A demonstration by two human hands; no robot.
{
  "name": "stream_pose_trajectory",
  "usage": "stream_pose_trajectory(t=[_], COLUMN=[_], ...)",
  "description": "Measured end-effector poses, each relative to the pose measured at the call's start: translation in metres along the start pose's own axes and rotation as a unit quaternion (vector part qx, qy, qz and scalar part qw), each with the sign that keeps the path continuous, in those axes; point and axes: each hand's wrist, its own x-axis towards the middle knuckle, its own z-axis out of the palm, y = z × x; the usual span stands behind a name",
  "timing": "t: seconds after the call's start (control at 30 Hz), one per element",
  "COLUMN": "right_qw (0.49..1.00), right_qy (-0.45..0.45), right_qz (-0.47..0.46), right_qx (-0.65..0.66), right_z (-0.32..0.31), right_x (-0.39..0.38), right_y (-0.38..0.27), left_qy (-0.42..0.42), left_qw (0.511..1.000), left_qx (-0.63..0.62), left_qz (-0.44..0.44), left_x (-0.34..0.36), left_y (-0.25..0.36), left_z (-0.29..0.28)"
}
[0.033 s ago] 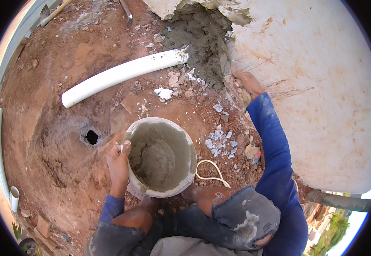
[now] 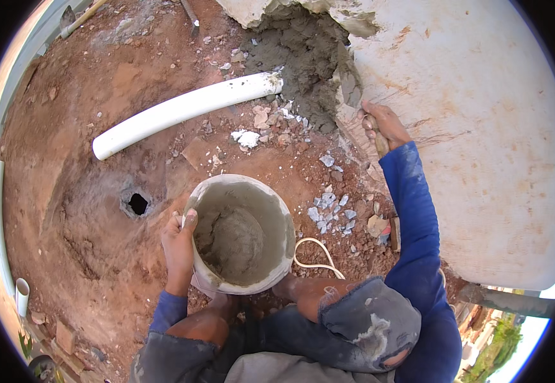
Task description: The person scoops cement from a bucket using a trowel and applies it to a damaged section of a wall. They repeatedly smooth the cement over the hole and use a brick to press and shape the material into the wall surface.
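A pale wall (image 2: 482,166) fills the right side, its broken edge opening onto a hollow packed with grey mortar (image 2: 296,57), ahead and left of the right hand. The bucket (image 2: 242,179), part-filled with wet mix, sits by the person's shins, just right of the left hand and well apart from the right. The trowel (image 2: 350,86) reaches forward from the right hand (image 2: 387,124), clenched around its handle; the left hand (image 2: 178,246) grasps the bucket's rim, thumb over the edge.
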Motion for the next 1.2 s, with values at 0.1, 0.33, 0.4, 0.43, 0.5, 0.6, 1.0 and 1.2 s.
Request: stream_pose_trajectory(t=[0.1, 0.33, 0.4, 0.43, 0.5, 0.6, 1.0, 1.2], right_qw=[0.997, 0.916, 0.913, 0.896, 0.862, 0.743, 0.571, 0.557], right_qy=[0.001, -0.141, -0.205, -0.245, -0.292, -0.333, -0.305, -0.334], right_qz=[-0.067, -0.16, -0.12, -0.171, -0.287, -0.22, -0.404, -0.425], right_qx=[-0.031, -0.34, -0.333, -0.329, -0.298, -0.537, -0.647, -0.631], right_z=[-0.028, 0.054, 0.071, 0.077, 0.091, 0.138, 0.207, 0.219], right_x=[-0.056, -0.128, -0.131, -0.121, -0.097, -0.161, -0.171, -0.185], right_y=[-0.024, -0.008, 0.019, 0.045, 0.1, 0.026, 0.054, 0.085], left_qy=[0.013, 0.036, 0.035, 0.033, 0.039, 0.044, 0.048, 0.04], left_qw=[1.0, 0.996, 0.99, 0.989, 0.986, 0.988, 0.99, 0.988], left_qx=[0.022, 0.08, 0.135, 0.143, 0.164, 0.15, 0.13, 0.137], left_qz=[-0.004, -0.028, 0.01, 0.006, -0.008, 0.001, 0.029, 0.051], left_x=[0.001, -0.008, -0.005, -0.007, -0.012, -0.011, -0.011, -0.031], left_y=[0.014, 0.022, 0.025, 0.029, 0.025, 0.003, 0.017, 0.007], left_z=[0.007, -0.007, -0.004, -0.005, -0.006, 0.001, 0.031, 0.026])
